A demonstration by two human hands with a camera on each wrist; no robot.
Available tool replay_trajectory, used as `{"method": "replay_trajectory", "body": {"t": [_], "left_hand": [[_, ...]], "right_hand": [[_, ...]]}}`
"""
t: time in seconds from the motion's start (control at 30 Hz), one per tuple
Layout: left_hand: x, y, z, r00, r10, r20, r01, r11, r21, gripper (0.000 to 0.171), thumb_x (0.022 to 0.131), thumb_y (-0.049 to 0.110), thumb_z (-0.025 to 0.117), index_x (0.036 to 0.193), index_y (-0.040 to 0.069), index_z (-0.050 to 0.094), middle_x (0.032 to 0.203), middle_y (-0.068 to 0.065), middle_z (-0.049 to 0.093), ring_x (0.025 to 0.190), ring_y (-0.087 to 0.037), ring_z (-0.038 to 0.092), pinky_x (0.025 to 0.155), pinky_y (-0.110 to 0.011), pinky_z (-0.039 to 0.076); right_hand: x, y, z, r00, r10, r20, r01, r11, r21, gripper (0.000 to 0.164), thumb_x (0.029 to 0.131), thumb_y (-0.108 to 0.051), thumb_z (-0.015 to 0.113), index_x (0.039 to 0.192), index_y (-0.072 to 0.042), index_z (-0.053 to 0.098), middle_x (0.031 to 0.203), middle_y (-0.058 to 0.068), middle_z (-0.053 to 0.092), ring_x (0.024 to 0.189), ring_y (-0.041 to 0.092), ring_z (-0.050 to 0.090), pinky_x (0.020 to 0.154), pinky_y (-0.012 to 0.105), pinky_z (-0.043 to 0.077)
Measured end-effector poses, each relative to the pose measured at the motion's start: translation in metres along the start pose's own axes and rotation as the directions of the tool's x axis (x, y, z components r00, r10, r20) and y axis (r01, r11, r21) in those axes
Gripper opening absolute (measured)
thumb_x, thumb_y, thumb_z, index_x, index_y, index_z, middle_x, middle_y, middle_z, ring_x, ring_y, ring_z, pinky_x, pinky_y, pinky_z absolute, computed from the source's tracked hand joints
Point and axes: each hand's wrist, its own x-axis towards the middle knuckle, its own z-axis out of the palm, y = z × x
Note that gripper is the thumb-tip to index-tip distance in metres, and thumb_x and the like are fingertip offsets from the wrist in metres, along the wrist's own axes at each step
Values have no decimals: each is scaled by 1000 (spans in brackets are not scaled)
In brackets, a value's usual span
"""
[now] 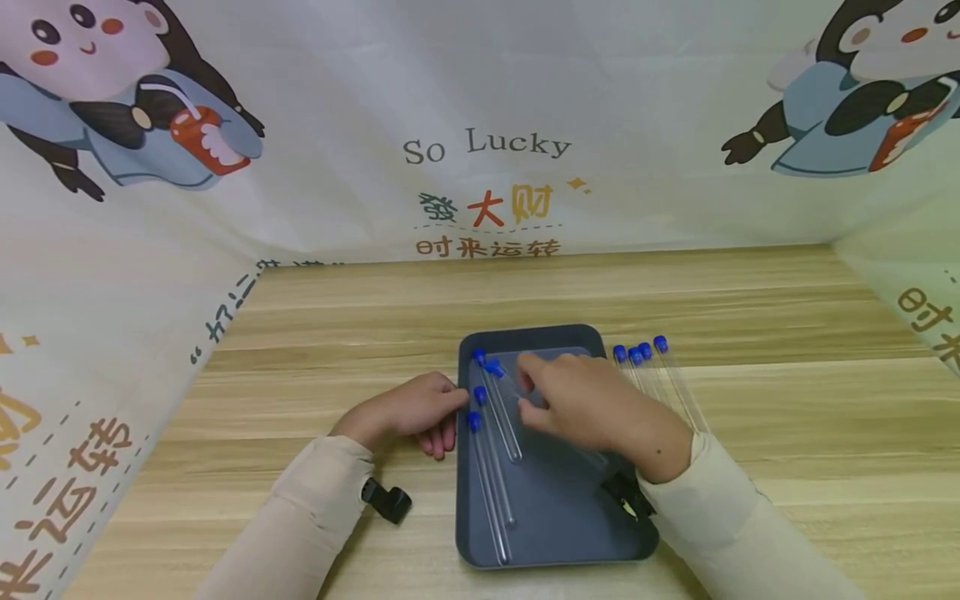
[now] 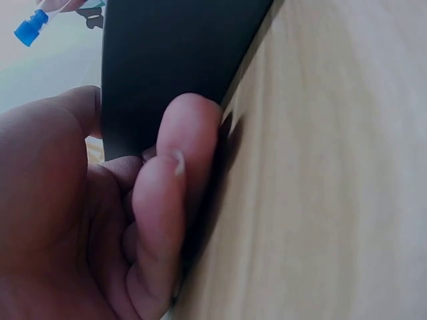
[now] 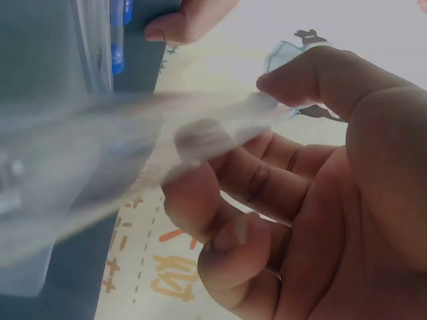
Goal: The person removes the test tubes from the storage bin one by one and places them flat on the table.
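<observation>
A dark grey tray (image 1: 555, 517) lies on the table. My left hand (image 1: 416, 408) holds its left side, thumb at the rim and curled fingers against the outer wall, as the left wrist view shows. Over the tray, my right hand (image 1: 592, 404) pinches a clear test tube (image 3: 140, 150) between thumb and fingers. Its blue cap (image 1: 494, 367) points to the upper left, and the tube is blurred in the right wrist view. Three more blue-capped test tubes (image 1: 491, 492) lie lengthwise along the tray's left half.
Several blue-capped test tubes (image 1: 682, 383) lie side by side on the wooden table (image 1: 360, 333), just right of the tray, partly hidden by my right forearm. A printed white cloth (image 1: 337, 192) stands behind and along both sides.
</observation>
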Motion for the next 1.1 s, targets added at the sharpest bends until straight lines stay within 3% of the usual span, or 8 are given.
{"method": "replay_trajectory", "body": {"t": [0.23, 0.67, 1.1], "left_hand": [[0, 0, 0, 1000, 9, 0, -9, 1000, 6, 55, 101, 26, 36, 63, 0, 67, 52, -1, 63, 41, -10, 59, 41, -25, 52], [1, -3, 1, 1000, 16, 0, -16, 1000, 6, 53, 100, 26, 37, 64, 0, 67, 52, -2, 63, 41, -10, 60, 41, -25, 52], [2, -2, 2, 1000, 7, -7, -7, 1000, -10, 53, 100, 25, 38, 63, 1, 66, 51, -2, 62, 40, -10, 60, 40, -24, 50]], "right_hand": [[-3, 3, -8, 998, 53, -38, -53, 999, 7, 18, 91, -22, 64, 103, -12, 55, 58, -5, 46, 47, 10, 43, 45, 25, 31], [-5, 8, -15, 992, 127, 21, -128, 989, 79, 28, 93, -21, 66, 116, -10, 53, 62, -2, 53, 48, 11, 46, 46, 24, 36], [-4, 17, -18, 981, 193, 3, -192, 976, 100, 29, 95, -23, 65, 117, -8, 53, 64, -2, 54, 51, 12, 47, 50, 26, 38]]}}
